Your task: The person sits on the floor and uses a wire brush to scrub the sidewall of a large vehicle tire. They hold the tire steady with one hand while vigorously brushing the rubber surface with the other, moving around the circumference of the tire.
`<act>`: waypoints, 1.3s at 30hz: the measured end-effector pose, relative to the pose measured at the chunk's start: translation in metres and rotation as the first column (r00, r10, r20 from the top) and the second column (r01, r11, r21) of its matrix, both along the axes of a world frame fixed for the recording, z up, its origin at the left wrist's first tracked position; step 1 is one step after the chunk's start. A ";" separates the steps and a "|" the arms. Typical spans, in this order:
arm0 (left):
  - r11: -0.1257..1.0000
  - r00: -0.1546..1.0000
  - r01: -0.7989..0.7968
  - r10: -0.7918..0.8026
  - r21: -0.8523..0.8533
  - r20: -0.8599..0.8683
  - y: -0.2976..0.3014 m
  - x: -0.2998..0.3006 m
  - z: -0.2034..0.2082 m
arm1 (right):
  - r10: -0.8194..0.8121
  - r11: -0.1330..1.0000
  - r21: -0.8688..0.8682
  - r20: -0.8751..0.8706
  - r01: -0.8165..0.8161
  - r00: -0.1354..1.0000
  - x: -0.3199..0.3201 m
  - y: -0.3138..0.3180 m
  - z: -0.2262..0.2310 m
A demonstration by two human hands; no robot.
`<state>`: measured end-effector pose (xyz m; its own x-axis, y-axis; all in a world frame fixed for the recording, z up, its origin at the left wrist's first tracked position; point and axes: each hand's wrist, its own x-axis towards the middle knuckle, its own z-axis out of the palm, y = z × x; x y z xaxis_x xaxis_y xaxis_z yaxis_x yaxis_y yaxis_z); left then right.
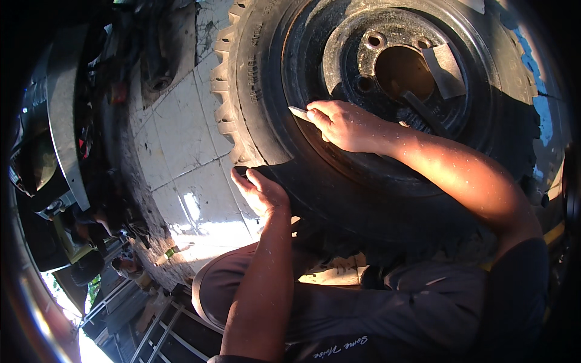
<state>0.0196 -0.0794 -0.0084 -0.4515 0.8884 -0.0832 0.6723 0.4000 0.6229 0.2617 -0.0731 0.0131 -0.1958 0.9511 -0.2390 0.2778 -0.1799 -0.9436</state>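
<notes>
A large knobby tyre [257, 78] on a dark, worn steel wheel [342, 57] fills the upper middle and right. My right hand [348, 126] is closed on a small, flat, light-grey piece with a pointed end [299, 113]. Its tip meets the rim's edge beside the tyre's sidewall; whether it is a blade or folded paper I cannot tell. Down at the tyre's near left edge, my left hand [263, 192] grips the tread with bent fingers, their tips partly in shadow.
A grey-brown sheet [445, 69] and a dark flat bar [423, 112] rest in the wheel's centre, by the hub hole. Pale floor tiles [181, 133] extend to the left. Dark clutter and a curved metal strip [63, 115] stand farther left, with a metal frame [163, 330] at lower left.
</notes>
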 end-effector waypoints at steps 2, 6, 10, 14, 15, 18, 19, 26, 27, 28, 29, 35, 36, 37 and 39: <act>1.000 1.000 0.011 -0.011 0.012 -0.002 0.001 -0.004 -0.002 | 0.023 1.000 0.012 0.024 -0.023 0.999 0.001 -0.006 0.000; 1.000 0.999 0.014 -0.015 0.023 0.030 0.001 0.001 0.001 | 0.034 0.999 -0.027 0.042 -0.033 0.999 0.001 -0.013 0.004; 1.000 1.000 0.006 -0.006 0.001 0.018 0.001 0.004 0.002 | -0.061 0.976 0.213 0.056 0.048 0.997 -0.002 0.008 -0.007; 1.000 0.996 0.007 -0.009 0.017 0.089 0.000 0.005 0.006 | -0.008 0.942 0.334 0.080 -0.019 0.997 -0.001 -0.004 -0.021; 1.000 0.994 -0.013 0.010 0.021 0.105 0.000 -0.001 0.006 | 0.008 0.999 0.033 -0.026 -0.007 1.000 -0.003 -0.007 0.006; 1.000 1.000 0.008 -0.008 -0.012 0.019 0.000 0.004 0.008 | -0.026 0.994 0.108 0.002 0.026 1.000 -0.003 -0.010 -0.006; 1.000 0.999 0.008 -0.008 -0.002 0.032 0.000 0.007 0.008 | -0.059 0.983 0.177 0.014 0.055 0.998 -0.004 -0.002 -0.012; 1.000 0.999 0.016 -0.016 0.003 0.037 0.001 0.002 0.005 | 0.000 0.985 0.171 0.036 -0.006 0.999 -0.002 -0.008 -0.014; 1.000 0.999 0.017 -0.017 0.001 0.030 0.000 0.000 0.005 | 0.033 0.999 -0.035 -0.002 -0.033 0.999 0.002 -0.015 0.007; 1.000 1.000 0.019 -0.019 0.004 0.014 -0.001 -0.002 0.004 | 0.022 1.000 -0.022 0.002 -0.022 1.000 -0.001 -0.013 0.006; 1.000 1.000 0.019 -0.019 0.007 -0.003 0.000 -0.004 0.004 | 0.011 1.000 -0.009 0.006 -0.011 1.000 -0.004 -0.010 0.004; 1.000 1.000 0.028 -0.028 0.013 0.002 0.002 0.004 0.002 | -0.069 0.982 0.183 0.074 0.055 0.995 0.003 0.040 -0.024; 1.000 1.000 0.019 -0.019 0.005 0.001 0.002 0.004 0.002 | -0.085 0.987 0.143 0.080 0.073 0.993 0.000 0.040 -0.020; 1.000 1.000 0.012 -0.012 0.007 0.004 0.001 0.003 0.001 | -0.101 0.990 0.103 0.087 0.092 0.991 -0.002 0.038 -0.013; 1.000 1.000 0.002 -0.002 0.012 0.008 0.002 -0.001 0.000 | -0.126 0.952 0.301 0.193 0.063 0.973 -0.010 0.031 -0.014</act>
